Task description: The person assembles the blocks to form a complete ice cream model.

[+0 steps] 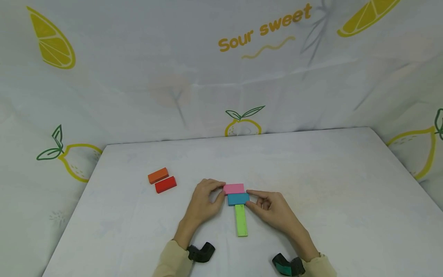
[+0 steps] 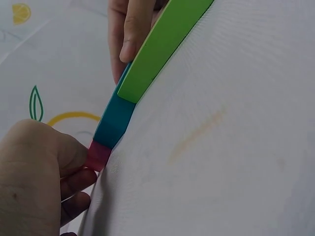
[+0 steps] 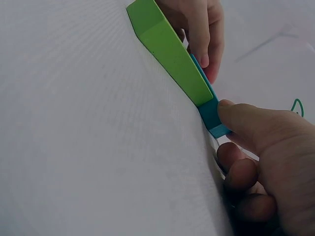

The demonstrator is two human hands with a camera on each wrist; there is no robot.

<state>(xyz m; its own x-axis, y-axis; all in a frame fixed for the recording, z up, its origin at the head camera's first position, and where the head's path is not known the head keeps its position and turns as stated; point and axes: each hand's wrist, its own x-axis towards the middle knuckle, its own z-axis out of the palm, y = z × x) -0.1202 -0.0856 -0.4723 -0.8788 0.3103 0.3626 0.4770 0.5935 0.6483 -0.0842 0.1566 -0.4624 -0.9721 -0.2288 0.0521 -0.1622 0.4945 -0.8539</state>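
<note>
I have the left hand [image 1: 203, 202] half closed, pinching the pink block [image 1: 234, 188]; the right hand [image 1: 276, 211], fingers curled, pinches the blue block [image 1: 238, 199]. Both forearms [image 1: 172, 258] slant inward.

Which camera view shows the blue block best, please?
The head view: nearly all the top of the blue block shows there, between the pink block and the green block. The left wrist view shows its side, partly behind the green block; the right wrist view, mainly one end, at the right hand.
</note>
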